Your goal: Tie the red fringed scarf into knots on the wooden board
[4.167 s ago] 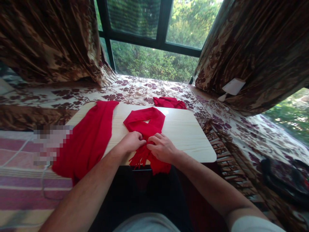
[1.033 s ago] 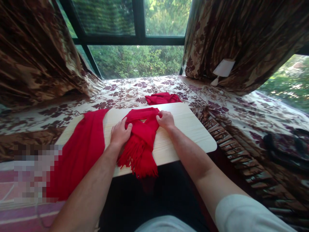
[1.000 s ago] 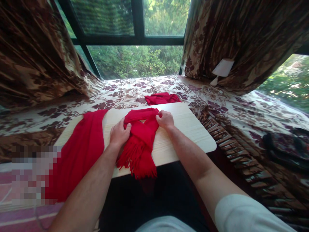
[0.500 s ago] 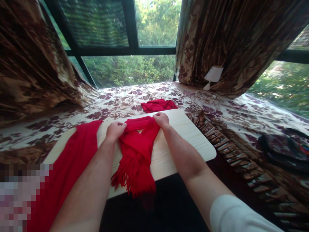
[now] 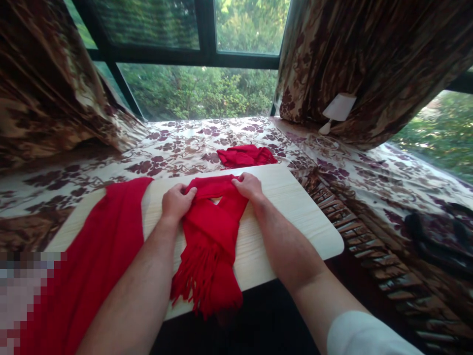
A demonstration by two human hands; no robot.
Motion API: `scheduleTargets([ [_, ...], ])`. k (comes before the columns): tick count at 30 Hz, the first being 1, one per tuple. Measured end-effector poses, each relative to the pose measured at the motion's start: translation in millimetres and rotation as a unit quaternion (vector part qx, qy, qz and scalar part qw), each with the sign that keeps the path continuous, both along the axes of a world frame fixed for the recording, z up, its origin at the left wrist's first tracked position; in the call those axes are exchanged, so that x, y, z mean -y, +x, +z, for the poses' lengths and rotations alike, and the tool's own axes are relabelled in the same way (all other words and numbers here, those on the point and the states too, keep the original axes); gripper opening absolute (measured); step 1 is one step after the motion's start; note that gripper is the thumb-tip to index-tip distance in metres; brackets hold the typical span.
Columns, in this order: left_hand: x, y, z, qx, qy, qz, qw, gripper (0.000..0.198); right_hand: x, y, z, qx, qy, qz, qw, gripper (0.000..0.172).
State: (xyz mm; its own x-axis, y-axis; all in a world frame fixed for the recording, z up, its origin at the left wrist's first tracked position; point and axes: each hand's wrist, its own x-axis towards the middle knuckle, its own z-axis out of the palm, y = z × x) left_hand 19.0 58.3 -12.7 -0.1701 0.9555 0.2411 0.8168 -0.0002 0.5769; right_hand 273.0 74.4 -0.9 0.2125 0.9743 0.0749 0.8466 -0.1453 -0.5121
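A red fringed scarf [image 5: 212, 236] lies crossed over itself on a light wooden board [image 5: 295, 212], its tasselled ends hanging over the near edge. My left hand [image 5: 176, 201] is closed on the left side of the scarf's looped top. My right hand [image 5: 249, 186] pinches the right side of that loop. A small gap shows in the loop between my hands.
A second red scarf [image 5: 99, 256] lies flat over the board's left part. A folded red cloth [image 5: 246, 156] rests behind the board on the floral bedspread [image 5: 185, 143]. Patterned curtains hang left and right. A white lamp [image 5: 337, 109] stands at the right; a window is behind.
My hands moved from the scarf's crossing near the tassels up to its looped top and took hold of it there. The view shifted a little.
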Motion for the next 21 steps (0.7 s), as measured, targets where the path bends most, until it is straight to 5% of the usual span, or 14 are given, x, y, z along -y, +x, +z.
scheduleTargets([
  [6, 6, 1, 3.1, 0.045, 0.019, -0.019, 0.999, 0.017, 4, 2, -4.5, -0.001, 0.068, 0.003, 0.998, 0.022],
  [12, 4, 0, -3.6, 0.127, 0.061, -0.005, 0.99, 0.019, 1, 6, -8.3, -0.069, 0.116, 0.023, 0.991, 0.019],
  [18, 4, 1, -1.8, 0.327, -0.026, -0.071, 0.942, 0.065, -3, 9, -12.9, -0.112, 0.101, 0.057, 0.987, 0.02],
  [21, 5, 2, 2.6, 0.363, -0.056, -0.123, 0.922, 0.07, -2, 8, -14.6, -0.094, 0.094, 0.034, 0.991, 0.02],
])
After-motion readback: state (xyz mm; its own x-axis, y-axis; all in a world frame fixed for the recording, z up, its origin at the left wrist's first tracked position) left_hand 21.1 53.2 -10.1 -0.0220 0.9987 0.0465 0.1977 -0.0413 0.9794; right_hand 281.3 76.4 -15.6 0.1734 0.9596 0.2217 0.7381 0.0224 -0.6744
